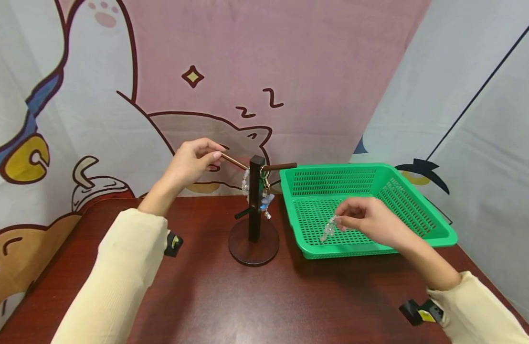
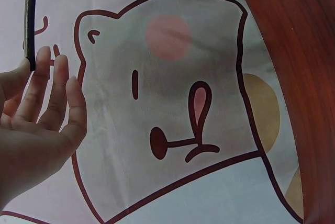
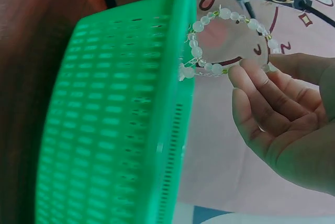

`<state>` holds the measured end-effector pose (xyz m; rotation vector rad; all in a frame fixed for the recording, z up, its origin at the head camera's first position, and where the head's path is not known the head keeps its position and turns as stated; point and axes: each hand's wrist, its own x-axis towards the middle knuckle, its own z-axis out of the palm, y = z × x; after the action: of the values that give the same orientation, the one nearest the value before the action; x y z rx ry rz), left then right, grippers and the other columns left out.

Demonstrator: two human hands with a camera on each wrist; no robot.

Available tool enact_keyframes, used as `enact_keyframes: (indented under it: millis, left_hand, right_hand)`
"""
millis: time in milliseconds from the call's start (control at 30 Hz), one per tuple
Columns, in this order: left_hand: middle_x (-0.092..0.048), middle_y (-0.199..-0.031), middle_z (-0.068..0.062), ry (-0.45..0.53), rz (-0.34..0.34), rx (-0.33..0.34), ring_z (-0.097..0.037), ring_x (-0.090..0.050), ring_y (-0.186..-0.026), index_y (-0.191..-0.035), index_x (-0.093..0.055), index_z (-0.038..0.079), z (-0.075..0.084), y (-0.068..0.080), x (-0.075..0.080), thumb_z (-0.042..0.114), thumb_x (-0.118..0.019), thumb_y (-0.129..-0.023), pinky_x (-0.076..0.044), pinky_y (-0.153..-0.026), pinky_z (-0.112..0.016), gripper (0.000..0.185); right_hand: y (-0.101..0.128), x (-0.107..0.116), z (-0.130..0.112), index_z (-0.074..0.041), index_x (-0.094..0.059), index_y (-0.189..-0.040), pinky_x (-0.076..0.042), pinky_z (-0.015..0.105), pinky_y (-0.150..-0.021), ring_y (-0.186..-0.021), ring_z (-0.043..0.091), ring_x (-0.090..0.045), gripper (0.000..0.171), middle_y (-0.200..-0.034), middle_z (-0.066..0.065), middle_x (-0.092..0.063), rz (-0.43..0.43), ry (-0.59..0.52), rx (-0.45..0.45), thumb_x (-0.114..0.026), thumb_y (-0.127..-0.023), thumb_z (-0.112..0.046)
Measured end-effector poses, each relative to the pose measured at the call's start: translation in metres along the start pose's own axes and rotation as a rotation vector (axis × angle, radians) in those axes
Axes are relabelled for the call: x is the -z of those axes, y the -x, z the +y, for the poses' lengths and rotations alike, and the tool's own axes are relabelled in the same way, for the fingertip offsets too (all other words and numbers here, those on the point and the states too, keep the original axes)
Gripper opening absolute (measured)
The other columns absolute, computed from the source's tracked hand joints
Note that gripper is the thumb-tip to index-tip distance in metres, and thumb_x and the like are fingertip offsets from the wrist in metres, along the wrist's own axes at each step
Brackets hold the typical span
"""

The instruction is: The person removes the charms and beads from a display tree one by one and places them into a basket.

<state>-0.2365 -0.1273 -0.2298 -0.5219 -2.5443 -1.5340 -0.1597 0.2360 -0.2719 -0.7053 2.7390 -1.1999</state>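
A dark wooden jewelry stand (image 1: pixel 255 210) with a round base stands upright on the table, its pegs sticking out at different heights. My left hand (image 1: pixel 192 161) pinches the tip of the upper left peg (image 1: pixel 234 160) between thumb and fingers. On that peg, close to the post, hangs a pale beaded bracelet (image 1: pixel 245 184). Another bracelet with blue charms (image 1: pixel 266 201) hangs on the right side. My right hand (image 1: pixel 374 220) holds a loop of clear and white beads with small green ones, a bracelet (image 3: pixel 225 13), above the green basket (image 1: pixel 436 229).
The basket, with slotted walls, sits right of the stand on the reddish-brown table (image 1: pixel 213 301). A lower dark peg (image 1: pixel 244 213) points toward me. Behind the table hangs a cartoon-printed cloth (image 1: pixel 316 86). Each wrist wears a small black device (image 1: pixel 173 244).
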Motion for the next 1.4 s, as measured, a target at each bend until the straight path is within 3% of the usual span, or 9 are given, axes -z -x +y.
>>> enact_keyframes:
  millis: [533,1067,1400]
  left_hand:
    - [-0.064,-0.091,-0.019,-0.008,-0.005,-0.002,-0.010,-0.059,-0.074,-0.105,-0.061,-0.005,-0.001,-0.001,0.000,0.007,-0.053,-0.092,-0.051,-0.072,-0.026,0.019]
    - [-0.064,-0.094,-0.019,0.011,-0.012,0.001,-0.010,-0.060,-0.077,-0.107,-0.060,-0.006,0.000,-0.002,0.000,0.007,-0.053,-0.092,-0.051,-0.074,-0.027,0.021]
    - [-0.064,-0.094,-0.020,0.014,-0.009,0.001,-0.013,-0.061,-0.078,-0.107,-0.060,-0.005,-0.003,-0.003,0.000,0.007,-0.053,-0.092,-0.051,-0.074,-0.028,0.020]
  right_hand:
    - [0.004,-0.003,0.020,-0.001,-0.062,-0.095,-0.049,0.030,-0.059,-0.069,0.013,-0.061,0.010,-0.078,0.002,-0.065,-0.051,0.018,-0.067,-0.059,-0.089,-0.009]
    - [-0.006,0.003,0.001,-0.002,-0.062,-0.099,-0.047,0.029,-0.056,-0.071,0.013,-0.062,0.013,-0.079,0.001,-0.065,-0.059,0.035,-0.046,-0.059,-0.089,-0.010]
    - [-0.018,0.002,-0.019,-0.004,-0.063,-0.098,-0.050,0.029,-0.063,-0.072,0.014,-0.062,0.013,-0.078,0.000,-0.066,-0.081,0.035,-0.027,-0.060,-0.088,-0.012]
